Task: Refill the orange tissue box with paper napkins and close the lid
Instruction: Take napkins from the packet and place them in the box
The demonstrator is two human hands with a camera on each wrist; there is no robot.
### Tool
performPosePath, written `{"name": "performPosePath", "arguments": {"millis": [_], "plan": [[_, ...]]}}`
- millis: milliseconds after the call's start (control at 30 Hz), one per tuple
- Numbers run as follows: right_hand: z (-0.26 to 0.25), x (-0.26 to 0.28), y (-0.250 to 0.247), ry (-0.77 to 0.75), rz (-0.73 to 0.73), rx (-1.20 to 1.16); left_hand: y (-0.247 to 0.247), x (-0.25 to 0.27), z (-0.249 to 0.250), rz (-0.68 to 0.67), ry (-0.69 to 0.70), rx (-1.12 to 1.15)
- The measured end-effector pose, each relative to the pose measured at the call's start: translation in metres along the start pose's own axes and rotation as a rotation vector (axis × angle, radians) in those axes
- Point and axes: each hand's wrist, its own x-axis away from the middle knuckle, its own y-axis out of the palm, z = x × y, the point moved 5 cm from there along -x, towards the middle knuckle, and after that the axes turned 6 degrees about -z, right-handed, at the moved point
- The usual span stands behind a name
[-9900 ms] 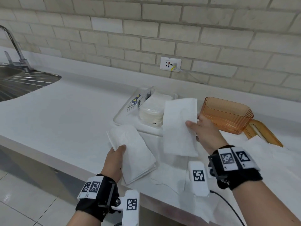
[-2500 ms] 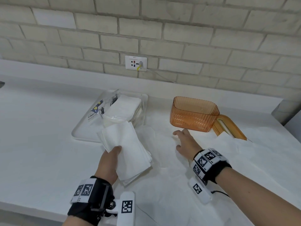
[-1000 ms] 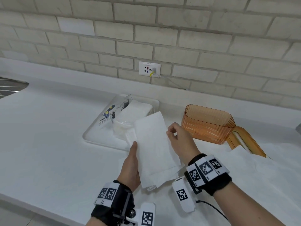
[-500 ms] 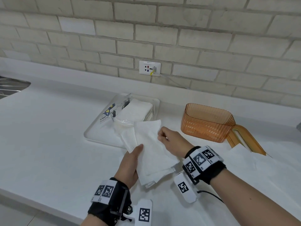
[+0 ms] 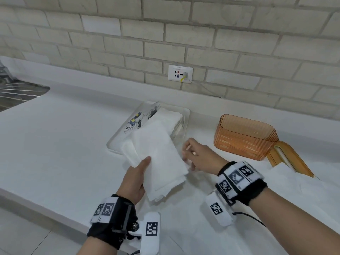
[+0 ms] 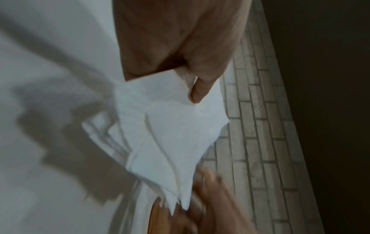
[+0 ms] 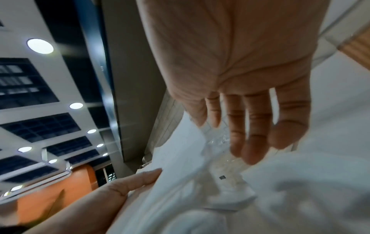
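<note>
Left hand (image 5: 135, 181) pinches a soft stack of embossed paper napkins (image 5: 158, 159); right hand (image 5: 199, 157) slack, its grip holding nothing.

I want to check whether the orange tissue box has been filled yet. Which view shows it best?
The head view: the orange tissue box stands whole and open, nothing visible through its clear walls. The left wrist view shows only an orange sliver behind blurred fingers; the right wrist view shows an orange corner.

The ribbed orange tissue box (image 5: 245, 137) stands upright, open; its lid (image 5: 290, 159) lies just right; the folded napkin stack (image 5: 160, 161) is held up left of it.
</note>
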Motion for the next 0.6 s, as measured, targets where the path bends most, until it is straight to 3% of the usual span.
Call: {"name": "performPosePath", "arguments": {"millis": [167,300,467,600], "plan": [[0.027,0.058,0.023,0.158,-0.112,0.413,-0.045,0.007,0.022,0.104,0.096,0.056],[0.030,0.083,0.060,0.275,-0.178,0.491,-0.061,0.015,0.021,0.123,0.075,0.079],[0.040,0.084,0.075,0.411,-0.162,0.387,-0.067,0.026,0.013,0.126,0.032,0.081],[0.042,0.084,0.073,0.328,-0.159,0.247,-0.074,0.033,0.013,0.104,0.018,0.073]]}}
